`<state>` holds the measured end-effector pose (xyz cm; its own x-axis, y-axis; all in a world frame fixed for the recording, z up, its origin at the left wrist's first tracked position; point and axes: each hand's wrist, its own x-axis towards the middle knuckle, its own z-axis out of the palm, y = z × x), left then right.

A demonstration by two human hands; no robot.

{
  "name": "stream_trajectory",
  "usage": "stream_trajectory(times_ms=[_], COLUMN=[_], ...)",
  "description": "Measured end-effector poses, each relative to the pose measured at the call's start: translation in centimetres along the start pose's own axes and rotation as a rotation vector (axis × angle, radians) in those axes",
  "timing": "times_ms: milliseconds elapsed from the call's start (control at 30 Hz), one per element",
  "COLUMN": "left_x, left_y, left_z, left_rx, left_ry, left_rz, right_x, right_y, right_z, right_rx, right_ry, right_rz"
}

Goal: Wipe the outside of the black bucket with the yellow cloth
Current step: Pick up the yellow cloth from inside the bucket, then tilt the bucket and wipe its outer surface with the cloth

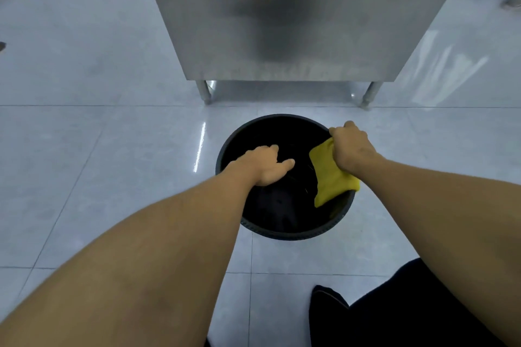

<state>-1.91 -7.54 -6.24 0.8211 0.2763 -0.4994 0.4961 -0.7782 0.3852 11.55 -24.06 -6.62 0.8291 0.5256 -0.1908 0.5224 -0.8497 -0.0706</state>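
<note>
My two bare forearms fill the bottom of the view, reaching forward and down, with a dark trouser leg point(408, 315) just under the right one. Ahead of them the bucket point(284, 231) stands upright on the floor point(98, 149), its round mouth open toward me, so I see mostly rim and dark interior; the outside wall is almost hidden from this angle.

My left hand point(263, 165) rests over the bucket's left side, palm down, fingers loosely curled and thumb pointing right across the opening. It grips nothing that I can see, and I cannot tell whether the fingertips touch the rim.

My right hand point(351, 148) is at the right rim, fist closed around the upper end of the cloth point(331, 177). The cloth hangs from that fist toward me, lying over the rim on the right, most of it draped against the inner side.

Beyond both hands stands a steel cabinet point(282, 14) on short legs, close behind the bucket. Light streaks shine on the tiles left of my left hand.
</note>
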Motion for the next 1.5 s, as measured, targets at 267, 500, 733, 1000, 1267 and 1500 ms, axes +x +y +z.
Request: stream_trajectory(times_ms=[267,500,733,1000,1267,1500], left_x=[-1.8,-2.7,-3.5,-4.8,-5.6,-5.1], left_y=[4.4,5.7,5.7,3.5,-1.5,-3.7], left_z=[3.7,5.0,3.7,-0.3,-2.1,-1.8], left_rx=[-0.059,0.115,0.239,0.235,-0.151,-0.395], left_ry=[-0.452,-0.434,-0.234,0.166,0.364,0.476], left_rz=[0.048,0.238,0.297,0.298,0.112,0.095], right_x=[0.5,0.9,1.0,0.1,-0.6,-2.2], right_y=[0.0,0.5,-0.9,-1.9,-4.9,-10.2], right_z=[-0.1,0.1,-1.6,-5.8,-6.1,-5.0], right_rx=[-0.012,0.048,0.459,1.052,0.895,0.813], right_ry=[0.084,0.055,0.182,0.579,0.573,-0.022], right_rz=[-0.024,-0.055,0.13,0.44,-0.048,-0.376])
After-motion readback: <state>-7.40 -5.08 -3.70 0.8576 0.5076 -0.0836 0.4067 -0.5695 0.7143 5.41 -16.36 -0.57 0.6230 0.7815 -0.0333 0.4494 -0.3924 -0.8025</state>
